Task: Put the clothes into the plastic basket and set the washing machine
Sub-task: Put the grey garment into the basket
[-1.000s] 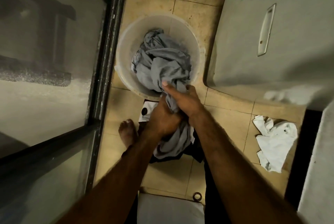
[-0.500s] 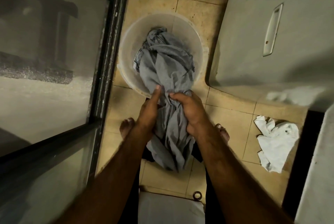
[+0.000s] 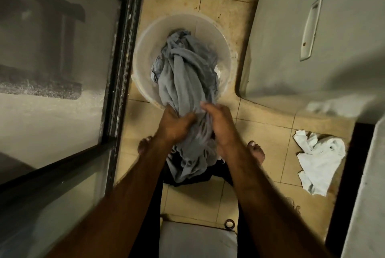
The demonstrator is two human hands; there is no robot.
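Since half a second ago the two hands have drawn closer around the bunched cloth, and the tail hanging beneath them looks a little shorter. The left hand (image 3: 176, 125) and the right hand (image 3: 221, 126) both have their grip clamped on the crumpled grey fabric garment (image 3: 183, 82), fingers curled into its folds from either side.

The garment lies mostly inside the round translucent white plastic basket (image 3: 142, 59), which stands on the beige tiled floor (image 3: 225, 7). From there it drapes over the near rim and dangles between the person's bare feet.

To do this step well, the hands should lift the hanging tail clear of the rim and feed it forward and down in short handfuls. One grip holds while the other moves lower, so the weight outside does not drag the rest back out.

A rumpled white cloth (image 3: 318, 153) lies on the floor to the right, well apart, and probably goes in next. The pale grey appliance with a recessed handle (image 3: 310, 28), likely the washing machine, stands beside the basket, untouched.
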